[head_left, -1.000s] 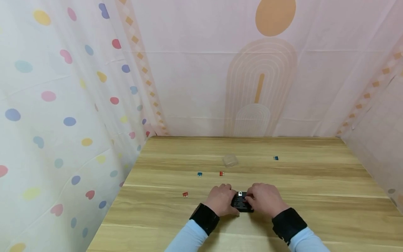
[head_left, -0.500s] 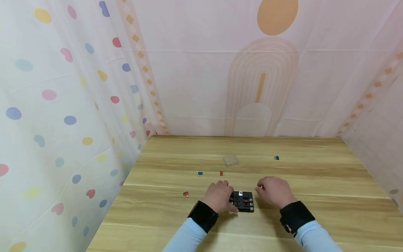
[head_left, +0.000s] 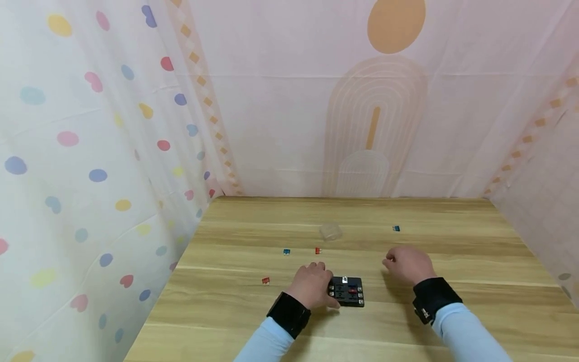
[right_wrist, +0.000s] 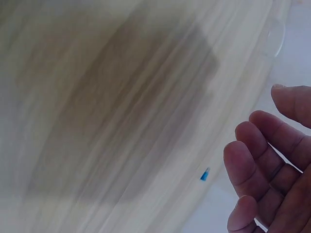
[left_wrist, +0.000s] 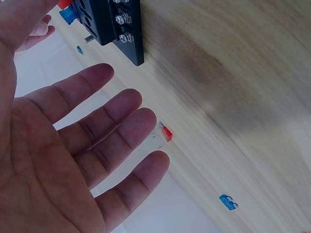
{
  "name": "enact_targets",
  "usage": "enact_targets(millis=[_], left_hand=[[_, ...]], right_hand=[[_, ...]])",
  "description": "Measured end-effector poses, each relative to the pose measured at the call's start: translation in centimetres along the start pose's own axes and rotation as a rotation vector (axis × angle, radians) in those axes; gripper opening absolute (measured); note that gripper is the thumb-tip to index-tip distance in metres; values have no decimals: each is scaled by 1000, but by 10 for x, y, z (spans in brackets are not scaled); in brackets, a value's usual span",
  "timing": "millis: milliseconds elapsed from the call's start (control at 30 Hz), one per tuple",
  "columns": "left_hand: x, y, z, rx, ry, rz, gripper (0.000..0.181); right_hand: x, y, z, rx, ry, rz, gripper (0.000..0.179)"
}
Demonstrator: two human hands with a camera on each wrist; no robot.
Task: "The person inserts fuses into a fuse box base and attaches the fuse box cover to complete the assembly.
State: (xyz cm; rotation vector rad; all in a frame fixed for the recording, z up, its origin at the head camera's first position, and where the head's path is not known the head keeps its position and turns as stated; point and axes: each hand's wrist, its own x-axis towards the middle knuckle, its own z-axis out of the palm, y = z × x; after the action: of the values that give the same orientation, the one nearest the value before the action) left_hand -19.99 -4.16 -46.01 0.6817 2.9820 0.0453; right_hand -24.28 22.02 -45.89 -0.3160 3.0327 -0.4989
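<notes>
Left hand [head_left: 312,286] was at the left edge of the black fuse block [head_left: 346,297], fingers spread. Right hand [head_left: 410,265], empty, fingers loosely bent, hung right of the block; the blue fuse [head_left: 396,228] lay beyond the block's far-right corner, nearer that hand.

a black fuse block [head_left: 344,297] lies flat on the worktop [head_left: 452,251], screw terminals [left_wrist: 123,19] along both sides, a red fuse [head_left: 352,290] and a blue fuse [left_wrist: 68,16] plugged in.

Right hand [right_wrist: 284,182] at right edge, fingers [right_wrist: 242,162] loosely bent; small blue piece [right_wrist: 205,174] lies near them on shadowed wood-grain tabletop [right_wrist: 233,53]; clear object [right_wrist: 275,39] at upper right.
</notes>
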Motion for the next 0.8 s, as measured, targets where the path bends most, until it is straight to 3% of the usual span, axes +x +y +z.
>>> enact_targets(millis=[800], left_hand=[[-5,-7,3,-9,16,-2,60]], right_hand=[[36,35,-9,23,21,89,33]])
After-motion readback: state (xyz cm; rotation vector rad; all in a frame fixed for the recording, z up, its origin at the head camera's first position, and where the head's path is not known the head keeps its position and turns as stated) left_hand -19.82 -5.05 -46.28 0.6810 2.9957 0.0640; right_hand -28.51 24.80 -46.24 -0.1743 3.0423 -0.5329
